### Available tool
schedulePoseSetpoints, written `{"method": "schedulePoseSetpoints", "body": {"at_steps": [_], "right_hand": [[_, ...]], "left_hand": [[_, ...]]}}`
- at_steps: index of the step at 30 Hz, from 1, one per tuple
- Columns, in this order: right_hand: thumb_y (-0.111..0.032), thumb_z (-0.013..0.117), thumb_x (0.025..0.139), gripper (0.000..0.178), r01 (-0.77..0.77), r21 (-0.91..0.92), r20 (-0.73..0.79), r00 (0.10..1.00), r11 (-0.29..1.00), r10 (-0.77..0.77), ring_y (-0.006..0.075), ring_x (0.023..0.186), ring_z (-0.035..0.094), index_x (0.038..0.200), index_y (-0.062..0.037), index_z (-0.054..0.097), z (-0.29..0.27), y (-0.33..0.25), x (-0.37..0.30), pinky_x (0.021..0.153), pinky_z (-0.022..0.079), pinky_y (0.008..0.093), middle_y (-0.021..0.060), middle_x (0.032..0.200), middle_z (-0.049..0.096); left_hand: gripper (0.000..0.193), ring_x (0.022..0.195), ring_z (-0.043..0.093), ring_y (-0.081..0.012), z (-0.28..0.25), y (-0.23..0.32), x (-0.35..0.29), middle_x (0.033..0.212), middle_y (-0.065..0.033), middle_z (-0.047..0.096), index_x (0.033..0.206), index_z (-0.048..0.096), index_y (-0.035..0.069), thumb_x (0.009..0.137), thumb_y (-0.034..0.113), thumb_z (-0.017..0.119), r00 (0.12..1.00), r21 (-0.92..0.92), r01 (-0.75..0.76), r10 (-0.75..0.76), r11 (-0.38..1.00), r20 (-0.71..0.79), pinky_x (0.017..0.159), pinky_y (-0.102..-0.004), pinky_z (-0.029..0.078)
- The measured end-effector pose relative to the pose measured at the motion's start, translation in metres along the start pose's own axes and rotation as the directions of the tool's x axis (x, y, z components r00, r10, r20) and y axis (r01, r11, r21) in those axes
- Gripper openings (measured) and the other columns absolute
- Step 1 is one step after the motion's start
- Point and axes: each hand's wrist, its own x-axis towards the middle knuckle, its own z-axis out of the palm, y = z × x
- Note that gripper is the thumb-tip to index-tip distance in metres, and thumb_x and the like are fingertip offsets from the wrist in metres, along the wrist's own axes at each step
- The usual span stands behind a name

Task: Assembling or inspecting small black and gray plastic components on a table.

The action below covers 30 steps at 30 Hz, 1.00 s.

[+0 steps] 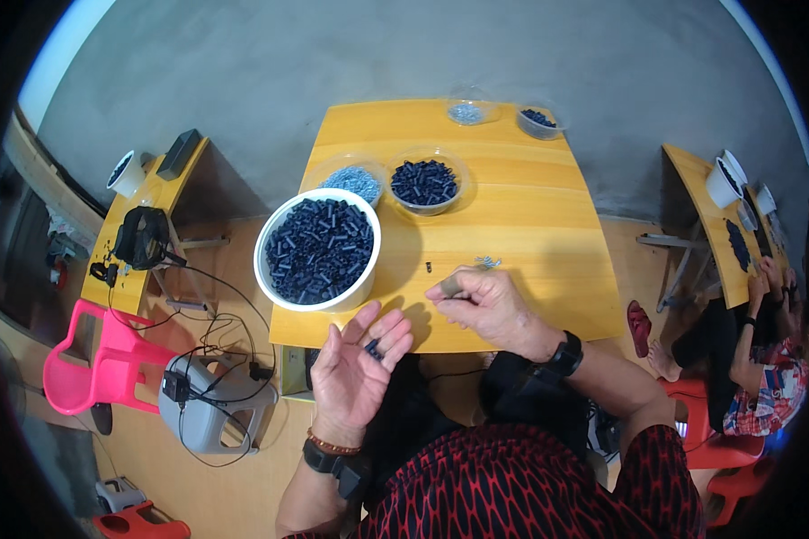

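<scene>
Left hand (354,374) is palm up in front of the desk (521,202), fingers spread and slightly curled, not clamped; a few short black tubes (374,349) rest on its fingers. Key relation: those tubes lie left of the right hand's fingertips and nearer the body, long axis slanting roughly from upper left to lower right. Left hand carries them; right is well apart.

Right hand (493,305) is over the desk's near edge, thumb and index drawn close; cannot tell if that grip meets or clamps anything. Just beyond its fingertips sits one small dark piece (429,267); silver pins (488,262) lie loose just behind the knuckles.

Containers: white bucket (361,292) at the desk's near left, well filled with black tubes, close to left hand. Behind it, a clear tub (427,210) of black tubes beside another with silver pieces (354,184). Far edge: two more clear tubs, silver bits in the left, dark bits in the right.
</scene>
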Motion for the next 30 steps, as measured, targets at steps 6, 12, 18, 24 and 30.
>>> {"method": "schedulePoseSetpoints", "body": {"at_steps": [6,12,18,24,30], "right_hand": [[0.004,0.065,0.085,0.017,0.354,-0.318,0.228,0.929,0.88,-0.292,0.0261,0.082,0.066,0.102,0.0024,0.067,0.013,-0.018,-0.006,0.068,0.054,0.0318,0.0138,0.09,0.061],[0.006,0.065,0.075,0.018,0.478,-0.529,0.346,0.876,0.702,-0.336,0.0384,0.08,0.061,0.091,0.0022,0.06,0.012,0.0,-0.002,0.067,0.053,0.0435,0.0186,0.09,0.055],[0.004,0.064,0.076,0.012,0.349,-0.5,0.267,0.933,0.793,-0.243,0.0381,0.083,0.06,0.087,0.0026,0.058,0.01,0.009,-0.001,0.07,0.051,0.0447,0.0189,0.092,0.055],[0.003,0.064,0.078,0.012,0.315,-0.619,0.226,0.949,0.72,-0.22,0.0389,0.08,0.057,0.087,0.0028,0.055,-0.006,0.005,-0.003,0.069,0.049,0.0444,0.0194,0.09,0.053],[0.002,0.063,0.084,0.008,0.355,-0.571,0.213,0.935,0.74,-0.285,0.0335,0.076,0.059,0.091,0.003,0.058,-0.001,0.006,-0.013,0.064,0.05,0.0415,0.0158,0.086,0.053]], "left_hand": [[0.069,0.125,0.052,-0.0337,0.002,-0.026,0.03,0.136,-0.0234,0.051,0.136,0.046,-0.004,0.1,0.055,0.043,0.987,-0.146,0.124,-0.107,0.981,0.121,0.106,-0.0452,0.042],[0.076,0.119,0.056,-0.0306,0.012,-0.039,0.038,0.131,-0.0201,0.056,0.135,0.047,-0.007,0.099,0.06,0.042,0.989,-0.146,0.149,-0.144,0.978,0.044,0.103,-0.0442,0.044],[0.065,0.116,0.057,-0.0273,-0.006,-0.047,0.043,0.125,-0.0174,0.059,0.131,0.051,-0.002,0.1,0.055,0.043,0.984,-0.152,0.168,-0.155,0.974,0.093,0.103,-0.0416,0.045],[0.035,0.101,0.063,-0.0249,0.014,-0.053,0.039,0.106,-0.011,0.064,0.118,0.058,0.001,0.101,0.032,0.055,0.99,0.164,0.064,-0.042,0.984,-0.132,0.093,-0.0421,0.052],[0.022,0.079,0.059,-0.0166,0.006,-0.061,0.042,0.093,-0.0066,0.064,0.104,0.059,0.003,0.102,0.024,0.055,0.994,0.403,0.03,0.015,0.915,-0.108,0.072,-0.0319,0.052]]}}
